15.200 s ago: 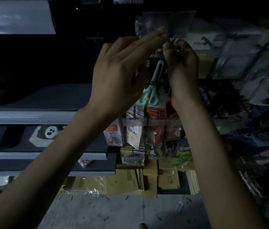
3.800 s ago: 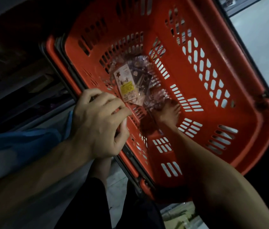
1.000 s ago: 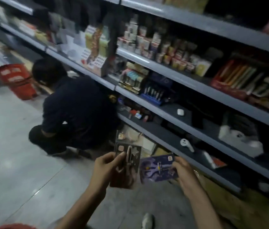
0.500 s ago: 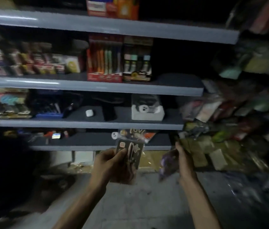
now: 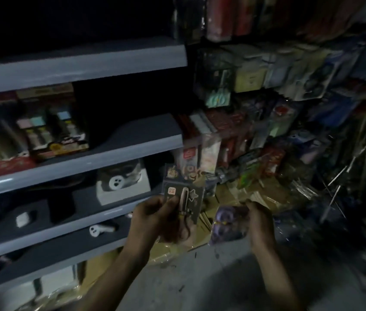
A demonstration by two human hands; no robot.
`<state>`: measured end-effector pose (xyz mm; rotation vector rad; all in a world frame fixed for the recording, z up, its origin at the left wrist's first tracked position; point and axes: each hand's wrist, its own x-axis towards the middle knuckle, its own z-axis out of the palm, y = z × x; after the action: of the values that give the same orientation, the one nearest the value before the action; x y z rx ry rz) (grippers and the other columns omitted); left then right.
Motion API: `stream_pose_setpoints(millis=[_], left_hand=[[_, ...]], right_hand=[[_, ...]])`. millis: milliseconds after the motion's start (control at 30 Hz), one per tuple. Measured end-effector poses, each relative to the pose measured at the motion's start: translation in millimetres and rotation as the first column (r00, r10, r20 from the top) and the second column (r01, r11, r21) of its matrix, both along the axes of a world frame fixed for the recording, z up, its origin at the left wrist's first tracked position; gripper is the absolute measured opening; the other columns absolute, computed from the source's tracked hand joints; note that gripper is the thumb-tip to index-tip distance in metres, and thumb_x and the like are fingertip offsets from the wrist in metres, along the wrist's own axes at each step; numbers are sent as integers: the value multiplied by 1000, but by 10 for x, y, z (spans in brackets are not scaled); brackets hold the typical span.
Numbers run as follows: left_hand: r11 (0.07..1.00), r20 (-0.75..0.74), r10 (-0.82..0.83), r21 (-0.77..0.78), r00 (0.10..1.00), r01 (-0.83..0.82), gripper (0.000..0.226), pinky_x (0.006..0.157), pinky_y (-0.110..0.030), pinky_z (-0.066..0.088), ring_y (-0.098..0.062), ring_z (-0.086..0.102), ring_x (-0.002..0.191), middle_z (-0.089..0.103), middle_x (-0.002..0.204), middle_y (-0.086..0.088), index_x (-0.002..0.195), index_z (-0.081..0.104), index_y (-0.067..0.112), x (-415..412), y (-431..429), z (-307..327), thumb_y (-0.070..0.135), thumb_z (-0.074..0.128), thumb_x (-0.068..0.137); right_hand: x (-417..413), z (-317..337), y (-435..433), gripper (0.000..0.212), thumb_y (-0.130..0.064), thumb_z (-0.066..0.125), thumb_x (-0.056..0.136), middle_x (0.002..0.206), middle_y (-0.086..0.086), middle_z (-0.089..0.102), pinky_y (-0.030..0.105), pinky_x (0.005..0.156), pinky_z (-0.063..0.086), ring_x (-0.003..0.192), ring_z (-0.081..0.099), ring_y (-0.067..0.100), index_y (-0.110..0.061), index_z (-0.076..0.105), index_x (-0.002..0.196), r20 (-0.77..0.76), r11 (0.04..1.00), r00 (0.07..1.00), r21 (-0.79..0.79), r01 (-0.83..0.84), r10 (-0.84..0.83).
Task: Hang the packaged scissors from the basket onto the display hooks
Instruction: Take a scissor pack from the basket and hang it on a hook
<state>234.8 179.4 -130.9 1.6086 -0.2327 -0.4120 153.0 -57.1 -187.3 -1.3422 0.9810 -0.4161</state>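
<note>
Two scissor packs are held low before the display, one in each hand. The dark pack [image 5: 184, 198] is kept upright by the left hand [image 5: 155, 218], whose fingers are curled round its lower half with the thumb laid on the front. A further card seems to be stacked behind it, though that cannot be settled. The purple pack [image 5: 229, 223] is pinched at its right edge by the right hand [image 5: 259, 223], with the fingers curled about the edge, and it is tilted and blurred. Both packs are near the end of the shelves [image 5: 132, 142] and well short of the hooks [image 5: 343, 171] on the rack at the right. No basket is seen. The packs are judged light and thin: card under clear film, stiff enough to be held by one edge, easily creased, and slick where plastic is touched. Most of the weight is probably carried by the scissors, so a swing is expected if a corner is taken. The best hold is judged to be just below the hang hole, so that the hole is left free for the hook tip. The holes themselves cannot be made out in this dim light.
</note>
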Motion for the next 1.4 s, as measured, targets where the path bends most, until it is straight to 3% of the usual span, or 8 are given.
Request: stream_pose_setpoints(millis=[200,367,667,833,967,1033,1133,1400], left_hand=[[992,142,-121,-14,982,125,37,59,-29,46,-17,59,61,64,64,-10,64,65,6,498,-789,127,20,71,98],[972,170,-201,-90,965,219,45,56,-29,42,-23,53,51,58,53,-15,58,58,7,896,-1419,147,16,70,100],[947,259,-256,-127,931,296,45,60,-37,44,-18,54,55,58,52,-4,58,58,5,1484,-2283,204,15,70,100],[952,243,-232,-141,942,270,42,62,-45,50,-19,60,56,63,55,-4,58,62,12,1590,-2496,231,16,71,99],[963,213,-169,-175,962,207,40,62,-39,49,-27,62,59,66,63,-19,64,63,2,1648,-2655,242,21,73,98],[963,201,-144,-195,969,184,42,67,-44,52,-29,62,63,65,64,-20,67,61,-4,1651,-2723,266,22,72,99],[970,152,-74,-220,986,106,34,74,-40,55,-25,66,71,68,68,-12,68,69,5,1617,-2808,308,19,71,99],[974,143,46,-226,989,-13,36,68,-32,53,-25,65,70,67,73,-19,80,63,-16,1580,-2941,393,15,69,99]], right_hand=[[311,32,-686,13,-10,60,101,106,13,70,38,84,54,97,64,30,-16,66,91,58,983,987,-96,155,-150],[564,262,-1143,29,0,55,96,94,-4,70,27,75,47,88,64,13,-22,68,83,52,935,994,-338,110,-98],[969,641,-1850,27,-2,52,93,94,-2,71,35,78,49,92,65,21,-23,68,86,36,855,995,-509,99,-93],[1158,804,-2055,18,-35,61,98,84,-2,73,47,80,55,84,69,22,-25,73,89,81,845,997,-533,42,2],[1354,1015,-2188,57,-65,66,84,86,26,69,40,76,54,87,69,41,-8,73,84,218,880,961,-473,-51,173],[1462,1141,-2210,59,-55,72,90,93,32,67,31,74,51,91,69,38,4,70,92,266,863,910,-478,-163,319],[1645,1281,-2214,13,-30,75,93,94,-4,79,15,77,54,93,74,7,-19,79,99,283,850,859,-450,-273,426],[1992,1220,-2273,6,-19,74,95,93,-11,79,10,72,51,88,73,1,-19,79,98,393,850,768,-379,-366,506]])
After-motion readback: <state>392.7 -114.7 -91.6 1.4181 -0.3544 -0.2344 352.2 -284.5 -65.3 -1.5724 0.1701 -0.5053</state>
